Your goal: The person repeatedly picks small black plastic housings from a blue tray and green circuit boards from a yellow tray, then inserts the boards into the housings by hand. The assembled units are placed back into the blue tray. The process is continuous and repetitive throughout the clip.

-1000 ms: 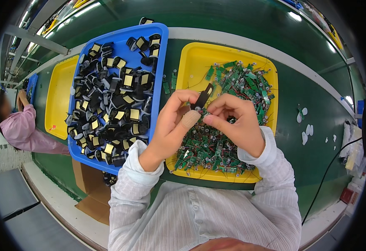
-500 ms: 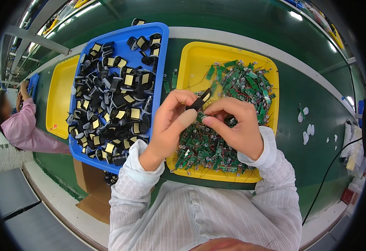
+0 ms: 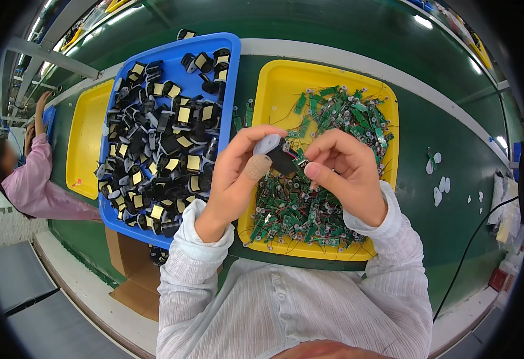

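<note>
My left hand point(image 3: 231, 182), a bandage round its thumb, grips a black plastic housing point(image 3: 283, 161) with a grey oval piece at its upper left end. Between the thumb and fingers of my right hand point(image 3: 356, 179) is a small green circuit board point(image 3: 301, 160), held close against the housing's right side. Thin wires show between board and housing; where they end is too small to make out. Both hands are above a yellow tray point(image 3: 266, 90) heaped with green circuit boards point(image 3: 327, 224) and fine wires.
Left of my hands stands a blue tray point(image 3: 181, 75) full of similar black housings point(image 3: 166, 128), many with pale pads. Another yellow tray point(image 3: 82, 143) lies beyond it. Several white pieces point(image 3: 438, 197) lie on the green table at right. A person in pink point(image 3: 34, 179) works at far left.
The black housing has turned in my left hand, bringing its grey oval piece into sight and hiding the pale pad. My right hand has shifted slightly right with the board.
</note>
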A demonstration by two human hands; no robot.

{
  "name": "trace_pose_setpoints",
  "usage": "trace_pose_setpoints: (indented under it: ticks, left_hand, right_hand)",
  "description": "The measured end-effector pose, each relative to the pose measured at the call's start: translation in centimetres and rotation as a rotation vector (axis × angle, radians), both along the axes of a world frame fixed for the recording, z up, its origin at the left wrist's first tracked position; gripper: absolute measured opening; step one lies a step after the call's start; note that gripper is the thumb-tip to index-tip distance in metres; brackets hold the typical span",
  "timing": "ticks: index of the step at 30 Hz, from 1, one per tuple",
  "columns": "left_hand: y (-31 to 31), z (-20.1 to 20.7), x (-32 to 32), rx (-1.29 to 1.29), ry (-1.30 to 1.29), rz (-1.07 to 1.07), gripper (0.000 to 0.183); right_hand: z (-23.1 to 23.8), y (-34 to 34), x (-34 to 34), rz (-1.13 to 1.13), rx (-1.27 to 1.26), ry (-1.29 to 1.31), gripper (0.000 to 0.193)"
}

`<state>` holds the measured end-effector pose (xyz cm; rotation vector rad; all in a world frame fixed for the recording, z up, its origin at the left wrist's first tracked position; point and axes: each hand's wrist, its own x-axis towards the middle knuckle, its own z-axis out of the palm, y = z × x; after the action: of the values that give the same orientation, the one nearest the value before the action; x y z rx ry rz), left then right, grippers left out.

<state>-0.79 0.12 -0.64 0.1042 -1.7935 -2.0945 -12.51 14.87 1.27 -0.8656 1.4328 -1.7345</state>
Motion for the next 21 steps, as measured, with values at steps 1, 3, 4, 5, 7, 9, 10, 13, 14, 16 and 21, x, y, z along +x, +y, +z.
trace_pose_setpoints:
  ticks: [1, 3, 4, 5, 7, 9, 10, 13, 14, 16, 21]
  left_hand:
    - [-0.08, -0.25, -0.07, -0.039, 0.013, 0.0, 0.033]
    - [-0.1, -0.39, -0.17, -0.094, 0.018, -0.008, 0.034]
    - [-0.09, -0.36, -0.18, -0.109, 0.01, -0.012, 0.035]
    - [-0.08, -0.3, -0.16, -0.126, 0.0, -0.015, 0.035]
    - [-0.09, -0.38, -0.16, -0.126, -0.002, -0.014, 0.036]
    - [-0.07, -0.49, -0.18, -0.108, -0.004, -0.017, 0.035]
    - [-0.03, -0.56, -0.2, -0.091, -0.004, -0.021, 0.035]
    - [0.16, -0.45, -0.23, -0.074, -0.016, -0.027, 0.034]
    - [0.19, -0.35, -0.21, -0.074, -0.022, -0.027, 0.034]
    - [0.14, -0.37, -0.2, -0.088, -0.013, -0.025, 0.034]
    - [0.2, -0.54, -0.24, -0.07, -0.013, -0.026, 0.033]
  right_hand:
    - [0.11, 0.02, 0.01, 0.013, 0.004, -0.037, 0.014]
    - [0.0, -0.01, -0.01, 0.03, -0.015, -0.174, 0.015]
    - [-0.09, -0.04, -0.04, 0.039, -0.024, -0.242, 0.015]
    - [-0.15, -0.08, -0.1, 0.044, -0.031, -0.253, 0.015]
    - [-0.27, -0.16, -0.26, 0.054, -0.044, -0.276, 0.016]
    - [-0.29, -0.22, -0.37, 0.08, -0.035, -0.322, 0.016]
    - [-0.3, -0.24, -0.42, 0.093, -0.031, -0.345, 0.016]
    - [-0.47, -0.23, -0.61, 0.104, -0.021, -0.376, 0.016]
    - [-0.46, -0.24, -0.61, 0.106, -0.021, -0.378, 0.016]
    - [-0.41, -0.26, -0.61, 0.111, -0.02, -0.381, 0.015]
    - [-0.64, -0.33, -0.74, 0.095, 0.005, -0.387, 0.015]
